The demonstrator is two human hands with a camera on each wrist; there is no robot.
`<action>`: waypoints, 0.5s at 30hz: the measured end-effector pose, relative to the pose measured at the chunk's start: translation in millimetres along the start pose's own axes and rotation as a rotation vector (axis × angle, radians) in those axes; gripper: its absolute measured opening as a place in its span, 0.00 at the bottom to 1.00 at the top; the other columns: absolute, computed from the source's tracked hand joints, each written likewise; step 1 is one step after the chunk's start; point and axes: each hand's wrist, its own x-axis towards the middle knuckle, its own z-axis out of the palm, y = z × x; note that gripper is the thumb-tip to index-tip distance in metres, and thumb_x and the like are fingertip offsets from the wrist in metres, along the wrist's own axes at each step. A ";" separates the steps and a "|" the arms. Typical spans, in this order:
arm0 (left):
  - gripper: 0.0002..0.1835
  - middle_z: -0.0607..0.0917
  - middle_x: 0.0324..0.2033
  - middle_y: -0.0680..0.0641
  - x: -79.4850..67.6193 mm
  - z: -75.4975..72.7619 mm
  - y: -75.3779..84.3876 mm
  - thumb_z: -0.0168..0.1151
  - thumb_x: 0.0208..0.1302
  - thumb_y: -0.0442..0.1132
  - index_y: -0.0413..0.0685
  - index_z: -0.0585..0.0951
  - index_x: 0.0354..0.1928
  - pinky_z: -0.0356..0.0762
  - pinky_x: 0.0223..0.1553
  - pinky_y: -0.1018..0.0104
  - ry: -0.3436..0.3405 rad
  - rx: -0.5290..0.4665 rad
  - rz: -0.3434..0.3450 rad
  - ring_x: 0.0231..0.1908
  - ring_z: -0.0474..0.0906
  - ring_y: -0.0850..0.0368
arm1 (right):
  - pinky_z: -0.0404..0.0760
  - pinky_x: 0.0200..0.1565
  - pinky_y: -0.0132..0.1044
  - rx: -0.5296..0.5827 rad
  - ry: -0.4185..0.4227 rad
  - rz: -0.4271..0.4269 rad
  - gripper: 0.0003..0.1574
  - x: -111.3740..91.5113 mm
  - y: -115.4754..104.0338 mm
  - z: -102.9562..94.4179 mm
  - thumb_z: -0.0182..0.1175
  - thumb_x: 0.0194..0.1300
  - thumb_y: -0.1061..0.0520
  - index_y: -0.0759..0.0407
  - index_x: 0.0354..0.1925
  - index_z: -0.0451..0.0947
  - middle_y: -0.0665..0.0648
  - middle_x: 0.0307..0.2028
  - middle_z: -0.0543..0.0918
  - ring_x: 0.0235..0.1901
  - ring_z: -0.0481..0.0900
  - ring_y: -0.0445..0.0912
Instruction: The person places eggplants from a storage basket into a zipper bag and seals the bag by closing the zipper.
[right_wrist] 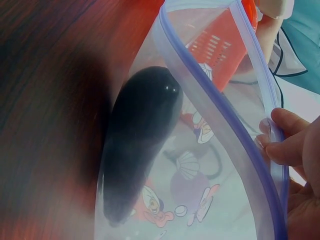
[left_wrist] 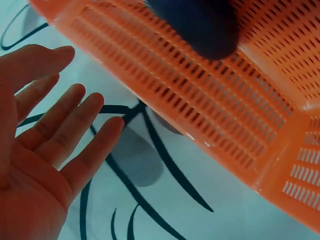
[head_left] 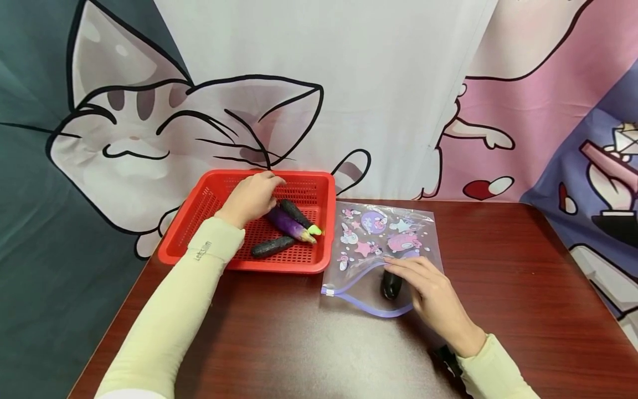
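Observation:
My left hand hovers at the red basket, its fingers spread and holding nothing in the left wrist view. Close by it lies a purple eggplant, between a dark cucumber with a bright green tip and another dark cucumber. The rounded dark end of a vegetable shows inside the basket in the left wrist view. Thumb and fingers of my right hand pinch the purple-edged rim of a clear zip bag, whose mouth gapes. Inside the bag is a glossy black eggplant.
The bag lies on a dark red-brown wooden table, right beside the basket. Behind the table hangs a cloth with cartoon drawings. A white slider sits at the left corner of the bag's mouth.

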 end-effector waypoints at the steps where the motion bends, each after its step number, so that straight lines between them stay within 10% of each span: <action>1: 0.23 0.81 0.55 0.39 1.3 1.6 -0.9 0.68 0.62 0.31 0.41 0.79 0.60 0.78 0.53 0.48 -0.014 0.001 -0.006 0.50 0.82 0.40 | 0.66 0.62 0.26 0.000 0.000 0.000 0.38 -0.1 0.1 0.1 0.51 0.47 0.84 0.63 0.53 0.83 0.60 0.52 0.85 0.48 0.80 0.52; 15: 0.23 0.80 0.56 0.37 15.1 32.3 -16.1 0.58 0.63 0.22 0.43 0.81 0.59 0.76 0.56 0.44 -0.245 0.071 0.001 0.55 0.78 0.40 | 0.66 0.62 0.25 -0.008 0.000 0.006 0.33 -1.1 1.6 0.9 0.52 0.50 0.82 0.64 0.52 0.84 0.58 0.53 0.85 0.48 0.80 0.51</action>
